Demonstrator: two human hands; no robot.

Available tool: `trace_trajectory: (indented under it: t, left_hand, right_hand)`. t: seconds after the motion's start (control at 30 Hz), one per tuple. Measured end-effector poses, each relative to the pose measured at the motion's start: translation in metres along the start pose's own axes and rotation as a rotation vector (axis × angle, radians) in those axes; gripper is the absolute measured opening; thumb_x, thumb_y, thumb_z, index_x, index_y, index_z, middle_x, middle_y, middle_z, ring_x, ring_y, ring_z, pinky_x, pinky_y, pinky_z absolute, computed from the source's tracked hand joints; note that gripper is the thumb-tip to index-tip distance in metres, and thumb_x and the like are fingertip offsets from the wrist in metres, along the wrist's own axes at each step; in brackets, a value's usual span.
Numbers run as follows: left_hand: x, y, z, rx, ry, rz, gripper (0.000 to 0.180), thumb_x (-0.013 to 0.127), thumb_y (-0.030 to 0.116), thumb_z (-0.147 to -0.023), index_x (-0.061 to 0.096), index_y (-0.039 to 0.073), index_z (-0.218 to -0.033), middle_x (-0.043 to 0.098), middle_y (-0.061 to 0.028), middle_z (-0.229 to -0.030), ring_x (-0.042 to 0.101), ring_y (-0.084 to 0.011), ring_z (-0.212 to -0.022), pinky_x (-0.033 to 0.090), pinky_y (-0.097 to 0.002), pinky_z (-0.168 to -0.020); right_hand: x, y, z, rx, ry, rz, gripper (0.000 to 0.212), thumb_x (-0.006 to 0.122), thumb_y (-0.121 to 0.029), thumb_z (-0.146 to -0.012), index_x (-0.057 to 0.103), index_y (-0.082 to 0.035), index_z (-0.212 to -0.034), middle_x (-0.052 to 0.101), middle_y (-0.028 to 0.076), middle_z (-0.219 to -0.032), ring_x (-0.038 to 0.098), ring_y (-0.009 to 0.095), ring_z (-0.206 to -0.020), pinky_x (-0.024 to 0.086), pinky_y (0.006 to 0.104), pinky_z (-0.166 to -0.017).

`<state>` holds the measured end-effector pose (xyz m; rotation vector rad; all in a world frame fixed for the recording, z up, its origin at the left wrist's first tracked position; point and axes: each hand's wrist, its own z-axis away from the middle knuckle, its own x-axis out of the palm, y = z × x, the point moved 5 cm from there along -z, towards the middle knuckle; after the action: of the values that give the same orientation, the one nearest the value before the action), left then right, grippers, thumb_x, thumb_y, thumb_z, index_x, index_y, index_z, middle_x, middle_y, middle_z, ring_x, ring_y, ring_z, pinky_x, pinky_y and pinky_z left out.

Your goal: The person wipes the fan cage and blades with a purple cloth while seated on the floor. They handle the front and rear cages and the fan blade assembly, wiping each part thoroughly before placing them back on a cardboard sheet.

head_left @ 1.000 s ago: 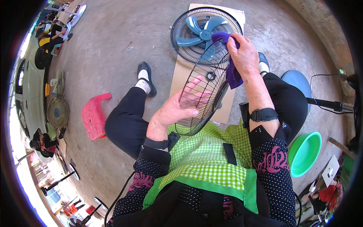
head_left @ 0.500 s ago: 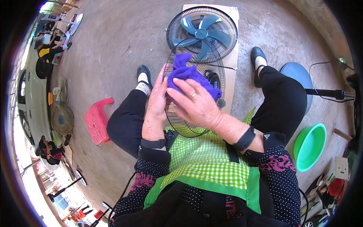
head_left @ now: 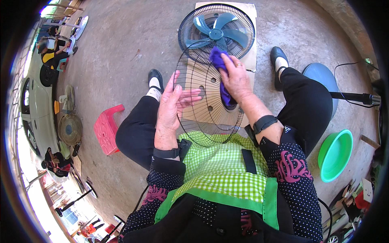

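My left hand (head_left: 168, 113) holds the left rim of a round black wire fan guard (head_left: 198, 79), with several fingers stretched out along its wires. The guard is tilted up between my knees, its near edge by my green checked apron (head_left: 219, 158). My right hand (head_left: 237, 81) is closed on a purple cloth (head_left: 219, 60) and presses it on the guard's right side. Part of the cloth hangs below the fingers. Just beyond lies a fan head with blue blades (head_left: 216, 34) in its black rear guard, on a sheet of cardboard (head_left: 251, 65).
A red plastic stool (head_left: 107, 129) stands left of my leg. At right are a round grey-blue base with a black pole (head_left: 322, 83) and a green basin (head_left: 335, 156). Two other fans (head_left: 69, 128), a parked car (head_left: 38, 117) and several people sit farther left.
My right hand has moved the cloth away from my left hand, toward the guard's right and far side. My left hand's fingers now spread over the wires at the left rim.
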<state>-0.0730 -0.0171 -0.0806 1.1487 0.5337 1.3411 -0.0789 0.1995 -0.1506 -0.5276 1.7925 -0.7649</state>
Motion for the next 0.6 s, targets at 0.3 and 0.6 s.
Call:
trace_trajectory:
  t: [0.3, 0.6]
  left_hand:
    - [-0.026, 0.002, -0.001, 0.02, 0.15, 0.0, 0.046, 0.055, 0.014, -0.097, 0.048, 0.006, -0.142, 0.07, -0.0108, -0.1, 0.07, -0.0186, -0.081, 0.056, -0.0275, -0.073]
    - [-0.02, -0.004, -0.01, 0.141, 0.252, 0.15, 0.04, 0.04, 0.029, -0.104, 0.058, 0.003, -0.128, 0.063, -0.0084, -0.123, 0.062, -0.019, -0.111, 0.051, -0.0327, -0.096]
  right_hand:
    - [0.007, 0.056, -0.01, 0.543, 0.005, -0.419, 0.045, 0.064, -0.027, -0.093, 0.06, -0.004, -0.132, 0.072, 0.014, -0.114, 0.069, 0.023, -0.101, 0.052, 0.033, -0.091]
    - [-0.038, -0.152, 0.019, -0.571, -0.048, -0.313, 0.053, 0.073, -0.025, -0.081, 0.061, -0.017, -0.132, 0.055, 0.012, -0.135, 0.054, 0.035, -0.122, 0.045, 0.0472, -0.098]
